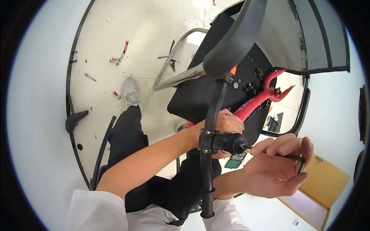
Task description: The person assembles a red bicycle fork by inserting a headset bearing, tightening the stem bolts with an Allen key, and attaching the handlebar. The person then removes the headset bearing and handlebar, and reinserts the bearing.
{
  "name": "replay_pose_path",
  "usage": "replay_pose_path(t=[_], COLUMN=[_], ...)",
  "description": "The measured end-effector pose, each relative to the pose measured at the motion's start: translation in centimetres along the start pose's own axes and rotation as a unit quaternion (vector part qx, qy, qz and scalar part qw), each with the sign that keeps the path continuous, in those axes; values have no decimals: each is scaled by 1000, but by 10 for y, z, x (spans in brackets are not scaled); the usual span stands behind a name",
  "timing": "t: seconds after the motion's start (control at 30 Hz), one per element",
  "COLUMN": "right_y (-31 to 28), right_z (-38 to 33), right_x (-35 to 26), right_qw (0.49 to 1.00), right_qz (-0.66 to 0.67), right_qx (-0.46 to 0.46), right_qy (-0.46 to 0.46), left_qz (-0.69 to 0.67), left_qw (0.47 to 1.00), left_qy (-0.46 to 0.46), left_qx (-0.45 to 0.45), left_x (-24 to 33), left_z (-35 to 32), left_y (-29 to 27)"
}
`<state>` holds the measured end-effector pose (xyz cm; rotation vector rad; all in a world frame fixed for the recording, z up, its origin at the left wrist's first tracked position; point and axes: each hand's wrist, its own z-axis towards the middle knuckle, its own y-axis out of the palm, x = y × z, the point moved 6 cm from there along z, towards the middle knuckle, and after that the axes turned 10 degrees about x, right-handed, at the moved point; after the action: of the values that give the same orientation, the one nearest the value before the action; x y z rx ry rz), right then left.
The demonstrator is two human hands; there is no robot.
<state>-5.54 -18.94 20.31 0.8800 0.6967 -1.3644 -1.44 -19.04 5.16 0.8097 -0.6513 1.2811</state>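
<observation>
A black handlebar [208, 173] stretches up and down the middle of the view, clamped in a black stem [219, 142]. My left hand [229, 122] is closed around the end of a red bike frame [250, 107] beside the stem, its fingers partly hidden behind the bar. The frame's forked end lies over the chair seat. My right hand [274, 165] holds a black hex key [287, 156] between its fingers. The key's long arm reaches into the stem's round top; its bent short end sits near my thumb.
The black chair seat [192, 94] carries loose washers and small hardware, plus an orange piece [233, 70]. Its padded armrest [231, 46] rises close to the handlebar. On the floor are a black saddle [76, 121], a red-and-black strip [123, 52] and a green case [233, 164].
</observation>
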Motion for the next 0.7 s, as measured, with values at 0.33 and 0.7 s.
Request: replay_pose_path(t=[0.33, 0.7], right_y=[35, 51], right_z=[52, 76], right_x=[33, 62], right_qw=[984, 979], right_qz=[-26, 62], right_qx=[-143, -155], right_qy=[102, 117], left_qz=[-91, -181], left_qw=[992, 936], left_qy=[-83, -301], left_qx=[7, 8], left_x=[-9, -7], left_z=[19, 21], left_y=[-12, -25])
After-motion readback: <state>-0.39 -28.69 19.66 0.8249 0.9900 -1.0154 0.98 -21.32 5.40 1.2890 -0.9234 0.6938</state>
